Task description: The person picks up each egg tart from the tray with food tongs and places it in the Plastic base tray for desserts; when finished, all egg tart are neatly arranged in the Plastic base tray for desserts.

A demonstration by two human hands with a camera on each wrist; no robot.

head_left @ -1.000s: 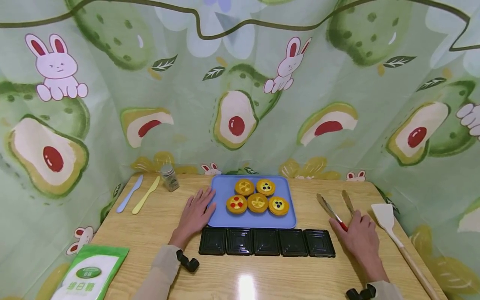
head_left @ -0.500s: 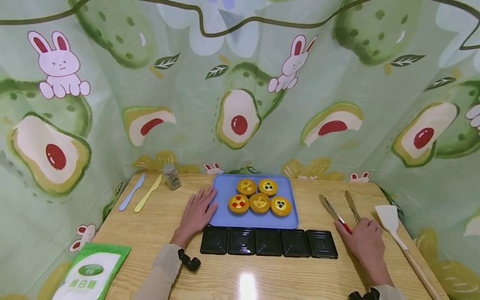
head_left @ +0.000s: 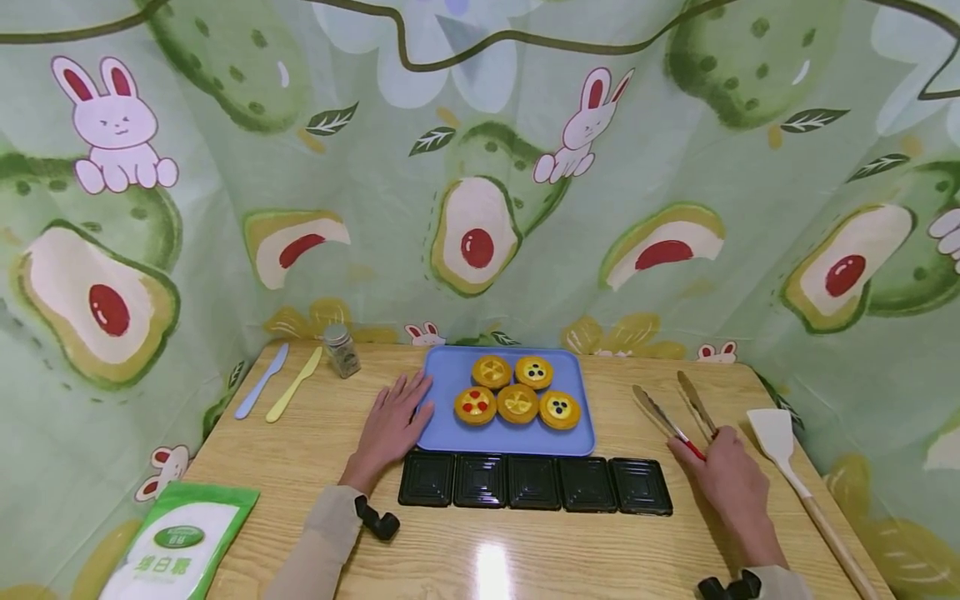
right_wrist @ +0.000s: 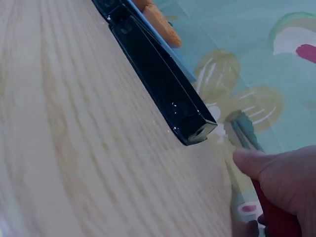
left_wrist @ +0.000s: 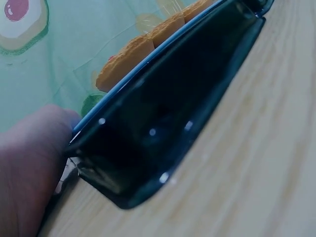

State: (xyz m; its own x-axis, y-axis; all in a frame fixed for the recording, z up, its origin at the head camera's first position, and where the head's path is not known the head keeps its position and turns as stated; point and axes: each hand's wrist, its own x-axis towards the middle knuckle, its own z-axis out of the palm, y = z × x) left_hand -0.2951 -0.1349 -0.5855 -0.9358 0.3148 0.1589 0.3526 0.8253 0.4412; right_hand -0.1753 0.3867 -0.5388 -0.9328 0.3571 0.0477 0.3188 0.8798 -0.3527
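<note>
Right hand (head_left: 729, 482) curls round the red-handled end of the metal tongs (head_left: 673, 414), which lie on the tabletop (head_left: 315, 450) right of the blue tray (head_left: 450, 421), beside a white spatula (head_left: 783, 454). Left hand (head_left: 392, 429) rests flat, fingers straight, touching the tray's left edge. Five tarts (head_left: 516, 393) sit on the tray; a row of black containers (head_left: 534, 482) lies just in front of it.

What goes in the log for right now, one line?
left hand: flat, touching tray | right hand: grips tongs | tarts: on tray
</note>
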